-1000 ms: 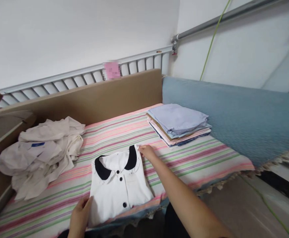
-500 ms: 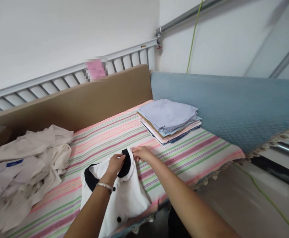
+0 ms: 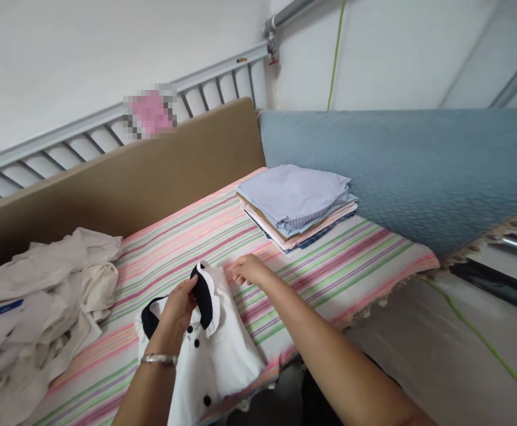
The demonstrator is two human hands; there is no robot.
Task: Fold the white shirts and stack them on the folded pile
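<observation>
A folded white shirt with a black collar and black buttons lies at the near edge of a striped cloth. My left hand grips the shirt at its collar and lifts that part up. My right hand rests at the shirt's upper right corner, fingers curled low on the cloth; I cannot see whether it pinches the fabric. A bracelet sits on my left wrist.
A stack of folded shirts, light blue on top, sits at the far right of the striped cloth. A heap of crumpled cream garments lies at the left. A brown board backs the surface; a blue quilted cover lies to the right.
My left hand moved from the shirt's lower left edge up to the collar and has raised it. My right hand stayed at the upper right corner. The view shifted left.
</observation>
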